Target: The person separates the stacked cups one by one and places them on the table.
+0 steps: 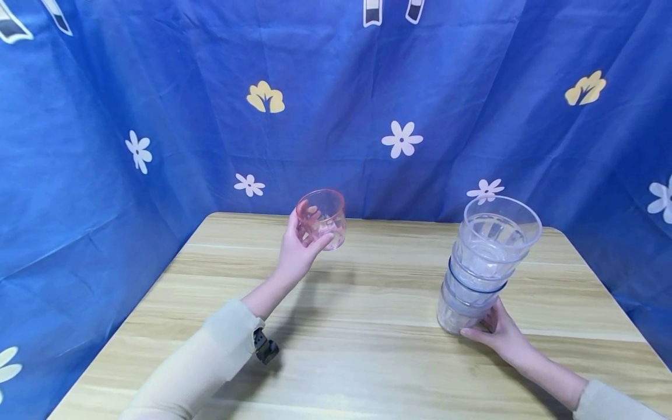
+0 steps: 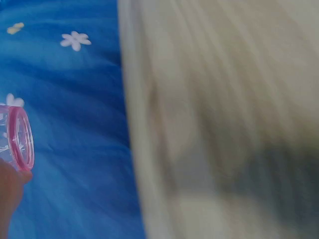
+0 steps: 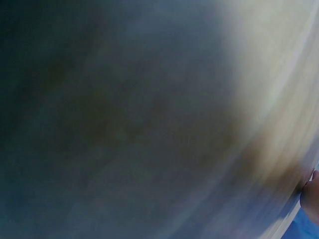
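Note:
In the head view my left hand (image 1: 300,248) grips a clear cup with a pink rim (image 1: 336,224), held above the back middle of the table. The left wrist view shows the pink rim (image 2: 21,139) of this cup at its left edge, with part of the hand (image 2: 9,189) below it. On the right, my right hand (image 1: 499,332) holds the lowest part of a tall stack of clear cups (image 1: 480,268). One rim in the stack is dark blue, and the stack leans to the right. The right wrist view is mostly blurred, with a bit of the hand (image 3: 310,199) at its edge.
A light wood-grain table (image 1: 362,350) lies under both hands. Blue cloth (image 1: 325,146) with flowers hangs behind it and along both sides. A black strap device (image 1: 265,346) sits at my left wrist, by the sleeve cuff.

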A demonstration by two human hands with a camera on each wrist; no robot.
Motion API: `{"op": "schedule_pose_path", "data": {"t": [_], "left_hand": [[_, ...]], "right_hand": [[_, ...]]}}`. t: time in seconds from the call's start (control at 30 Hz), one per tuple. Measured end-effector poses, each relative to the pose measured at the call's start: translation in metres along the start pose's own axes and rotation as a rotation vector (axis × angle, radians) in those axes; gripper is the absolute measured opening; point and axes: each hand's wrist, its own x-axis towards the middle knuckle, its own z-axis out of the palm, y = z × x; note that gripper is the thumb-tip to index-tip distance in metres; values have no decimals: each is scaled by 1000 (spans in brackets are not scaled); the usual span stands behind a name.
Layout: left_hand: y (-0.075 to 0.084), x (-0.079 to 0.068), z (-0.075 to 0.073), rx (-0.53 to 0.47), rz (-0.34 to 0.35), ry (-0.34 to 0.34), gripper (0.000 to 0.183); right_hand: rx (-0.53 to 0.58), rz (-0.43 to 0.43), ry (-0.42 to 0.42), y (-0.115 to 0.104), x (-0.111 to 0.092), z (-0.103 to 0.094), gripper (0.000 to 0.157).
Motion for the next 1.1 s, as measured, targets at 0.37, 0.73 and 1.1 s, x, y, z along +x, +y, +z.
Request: {"op": "schedule_pose_path", "data": {"t": [0.37,0.73,1.1], "left_hand": [[-34,-12,-43,96,-122,39,78],[-48,-19,-71,124,-192,54,85],[-59,-19,-90,177,-250,74,85]], "right_hand": [[19,11,-1,-2,-2,0,75],[23,53,3,-5,-3,1,73],[36,69,9,-9,-4,4,72]]}}
